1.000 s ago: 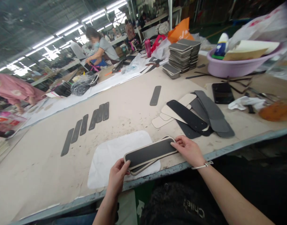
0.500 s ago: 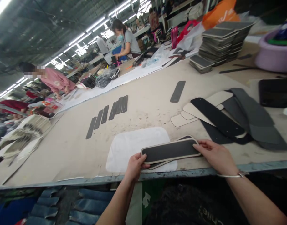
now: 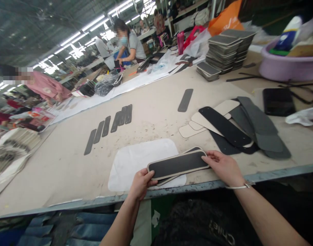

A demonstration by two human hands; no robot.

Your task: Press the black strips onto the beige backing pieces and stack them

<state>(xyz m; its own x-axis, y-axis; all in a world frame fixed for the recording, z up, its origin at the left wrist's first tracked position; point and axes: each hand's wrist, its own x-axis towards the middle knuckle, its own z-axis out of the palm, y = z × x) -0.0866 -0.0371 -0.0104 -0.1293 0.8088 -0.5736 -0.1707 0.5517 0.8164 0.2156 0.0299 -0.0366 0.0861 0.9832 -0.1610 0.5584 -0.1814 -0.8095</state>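
Note:
Between my hands is a long dark panel with rounded corners and a beige border [image 3: 178, 165]. My left hand [image 3: 142, 181] pinches its left end, thumb on top. At its right end, my right hand [image 3: 224, 165] grips the corner between thumb and fingers. A second similar panel [image 3: 194, 149] lies under it, skewed, with only its edges showing. Below both is a white rounded sheet [image 3: 128, 164] on the table. To the right of my right hand, loose black, grey and cream strips [image 3: 223, 126] overlap in a fanned heap.
Several narrow dark strips [image 3: 102, 130] lie left of centre, and a single one [image 3: 185, 100] farther back. Stacked bordered panels [image 3: 223, 51], a lilac basin [image 3: 289, 66] and a black phone-like slab [image 3: 278, 101] stand at the right. Co-workers [image 3: 130, 44] work beyond the table [image 3: 69, 171].
The whole view has shifted, so the table and its contents appear farther left and more of the basin shows. Both hands keep the same hold on the bordered panel.

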